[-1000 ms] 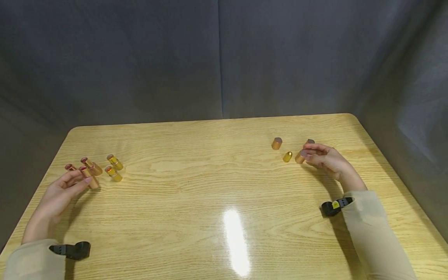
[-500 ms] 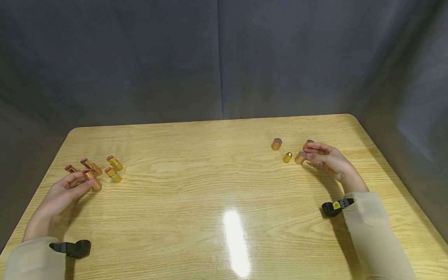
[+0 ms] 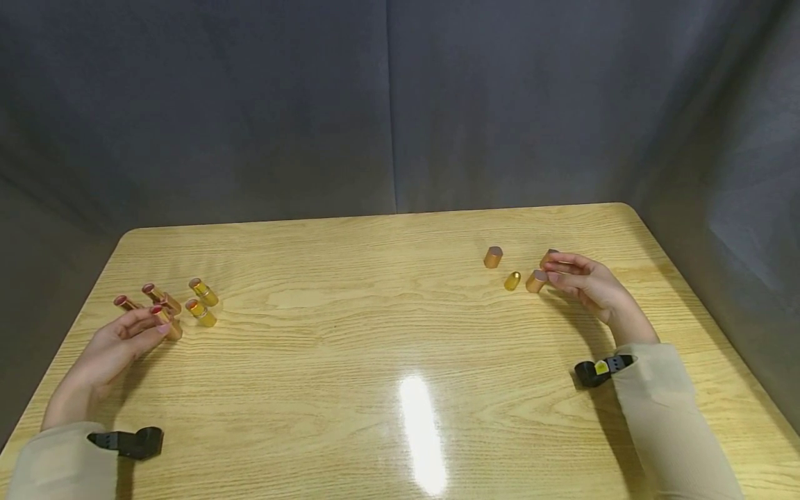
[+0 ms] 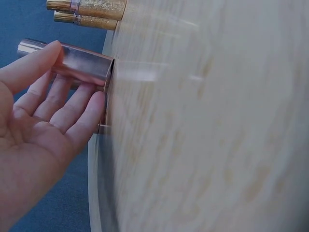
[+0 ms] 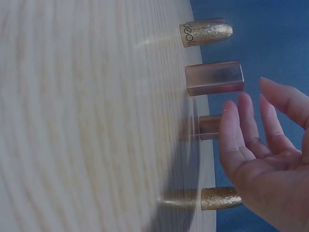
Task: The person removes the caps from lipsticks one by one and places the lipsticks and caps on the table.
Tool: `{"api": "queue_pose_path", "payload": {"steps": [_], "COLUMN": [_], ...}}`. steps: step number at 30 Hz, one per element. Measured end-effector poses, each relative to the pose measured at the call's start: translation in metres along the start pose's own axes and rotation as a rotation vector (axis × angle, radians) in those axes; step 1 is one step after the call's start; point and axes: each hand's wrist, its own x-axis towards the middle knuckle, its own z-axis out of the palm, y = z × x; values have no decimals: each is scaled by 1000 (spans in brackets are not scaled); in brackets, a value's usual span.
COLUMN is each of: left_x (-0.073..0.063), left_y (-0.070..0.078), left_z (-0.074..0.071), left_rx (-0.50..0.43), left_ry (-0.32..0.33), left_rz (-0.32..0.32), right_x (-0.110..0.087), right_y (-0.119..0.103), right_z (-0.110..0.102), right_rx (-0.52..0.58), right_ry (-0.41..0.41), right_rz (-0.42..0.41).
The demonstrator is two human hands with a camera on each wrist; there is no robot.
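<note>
My left hand (image 3: 119, 344) pinches an uncapped rose-gold lipstick tube (image 3: 170, 326) standing on the table. Its thumb lies on one side of the tube (image 4: 89, 63) and the fingertips on the other, in the left wrist view. Behind that hand are other rose-gold lipsticks (image 3: 150, 289), and two gold lipsticks (image 3: 201, 312) stand to their right. My right hand (image 3: 590, 288) hovers beside a rose-gold cap (image 5: 215, 78), fingers loosely bent and thumb apart, nothing between them. A second rose-gold cap (image 5: 209, 127) is partly hidden behind the fingers.
A gold rounded cap (image 3: 512, 280) and another rose-gold cap (image 3: 493, 257) stand left of my right hand. Low in the right wrist view, another gold cap (image 5: 219, 198) is partly covered by the hand. Dark curtains (image 3: 262, 111) enclose the wooden table (image 3: 325, 375).
My left hand has shifted slightly right, and the lipstick it holds has moved with it. The right hand and the caps have stayed almost still.
</note>
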Motion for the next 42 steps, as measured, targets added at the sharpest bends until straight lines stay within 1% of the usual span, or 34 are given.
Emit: {"api": "queue_pose_path", "payload": {"steps": [4,7,12,14,17,21,23,24,27,29,30,33,34,35,36,38,39,40,41,42], "left_x": [1,1,-2,-3,-7,-12,-13,-12,-5,2,7,17,17,18,18,11,6,2,-2,-8], "left_y": [1,1,0,1,3,5,3,1,-11,-23,-29,-41,-37,-34,-28,-2,14,28,42,58], "left_z": [-1,-1,-3,-4,-5,-8,-10,-11,-16,-19,-21,-25,-25,-24,-22,-14,-8,-1,4,11], "left_rx": [49,51,-44,-86,-198,-427,-490,-513,-529,-556,-567,-596,-596,-600,-595,-576,-548,-529,-506,-478], "left_ry": [-18,-30,-34,-41,-44,-30,-14,3,91,174,226,368,421,468,515,600,639,673,690,702], "left_rz": [-35,-33,19,26,41,79,102,116,145,167,169,178,157,156,153,117,91,88,79,54], "right_x": [0,0,-1,-1,-3,-4,-6,-6,-8,-10,-11,-13,-14,-15,-15,-16,-16,-16,-17,-17], "right_y": [0,-1,-2,-2,-4,-8,-10,-11,-15,-17,-19,-23,-25,-26,-28,-30,-32,-33,-35,-36], "right_z": [1,1,1,0,0,0,0,0,1,2,3,5,6,8,9,13,16,18,21,24], "right_rx": [34,55,57,39,11,17,26,27,26,42,48,79,87,86,84,83,80,69,58,49], "right_ry": [-8,-15,-23,-27,-26,-12,-6,-4,6,17,30,84,108,139,172,232,261,294,325,352], "right_rz": [-15,-27,-45,-57,-80,-112,-129,-139,-167,-183,-190,-209,-217,-226,-234,-260,-275,-287,-299,-312]}}
